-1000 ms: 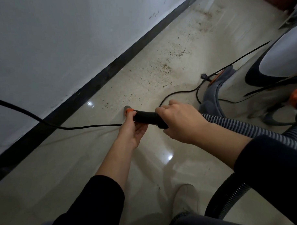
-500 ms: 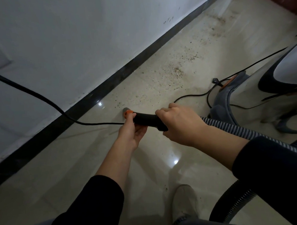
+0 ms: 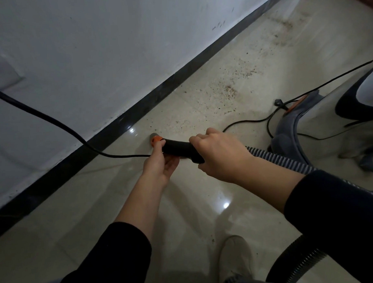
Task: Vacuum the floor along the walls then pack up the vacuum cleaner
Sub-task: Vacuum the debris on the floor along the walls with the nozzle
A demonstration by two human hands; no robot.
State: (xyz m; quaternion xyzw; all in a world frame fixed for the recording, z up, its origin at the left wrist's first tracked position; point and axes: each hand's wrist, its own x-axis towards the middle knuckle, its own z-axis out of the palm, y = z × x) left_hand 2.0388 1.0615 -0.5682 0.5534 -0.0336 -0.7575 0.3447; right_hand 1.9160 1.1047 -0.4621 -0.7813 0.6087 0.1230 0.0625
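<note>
The black vacuum hose handle (image 3: 177,149) with an orange collar (image 3: 156,140) at its open end is held level above the floor. My right hand (image 3: 218,154) grips the handle's rear, where the striped ribbed hose (image 3: 279,159) runs off to the right. My left hand (image 3: 161,163) cups the handle's front from below, thumb up by the orange collar. The vacuum cleaner body (image 3: 337,125), shiny with grey and orange parts, stands at the right. Brown crumbs and dirt (image 3: 228,91) are scattered on the beige tile floor beyond the handle.
A white wall (image 3: 114,48) with a black skirting board (image 3: 138,109) runs diagonally on the left. A black power cord (image 3: 60,124) hangs from the upper left and trails across the floor to the vacuum. My white shoe (image 3: 235,258) stands below my hands.
The view has shifted left, so the vacuum body and dirt patch sit further right. Both hands keep the same hold on the handle.
</note>
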